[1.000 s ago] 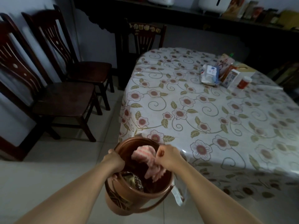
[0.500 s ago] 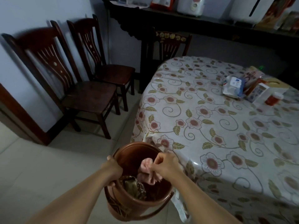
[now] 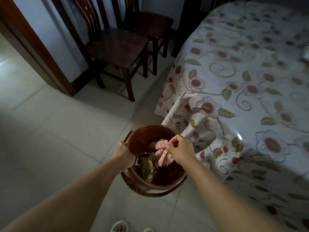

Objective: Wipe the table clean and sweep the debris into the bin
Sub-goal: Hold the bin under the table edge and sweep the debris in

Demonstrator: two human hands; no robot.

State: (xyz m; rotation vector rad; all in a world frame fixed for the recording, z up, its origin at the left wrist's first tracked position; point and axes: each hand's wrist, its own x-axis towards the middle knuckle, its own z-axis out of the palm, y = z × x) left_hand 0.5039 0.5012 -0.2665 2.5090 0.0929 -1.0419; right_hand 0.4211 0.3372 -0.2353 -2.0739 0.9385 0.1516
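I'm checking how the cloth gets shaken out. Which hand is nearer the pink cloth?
Right. The right hand pinches the pink cloth over the bin. The left hand grips the bin's left rim, apart from the cloth.

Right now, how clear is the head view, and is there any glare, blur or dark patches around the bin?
Head view: dim overall; the tablecloth is motion-blurred, with a small glare spot near its edge. The bin interior is dark, its contents hard to read. The right hand, pink cloth and left hand are fairly sharp; wide-angle bending shows at the edges.
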